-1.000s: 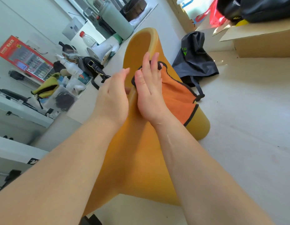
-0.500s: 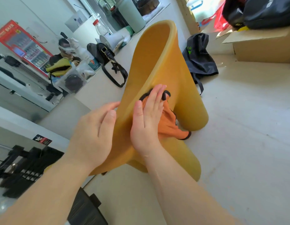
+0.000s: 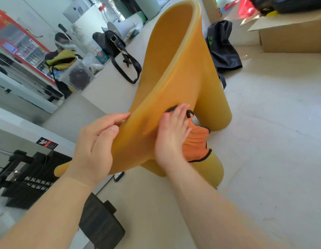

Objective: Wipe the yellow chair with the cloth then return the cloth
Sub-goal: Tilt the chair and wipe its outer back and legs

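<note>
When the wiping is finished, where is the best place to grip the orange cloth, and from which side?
Probably the loose lower part of the orange cloth, taken from the right: it hangs free of the yellow chair, while the right hand presses its upper part flat.

The right hand point(image 3: 171, 135) is pressing an orange cloth with black trim point(image 3: 196, 142) against the smooth yellow plastic chair point(image 3: 176, 69), while the left hand point(image 3: 96, 146) is gripping its edge.

Left hand point(image 3: 95, 144) curled, fingers point(image 3: 118, 116) gripping — right hand point(image 3: 171, 135) flat, pressing, both forearms extended
</note>
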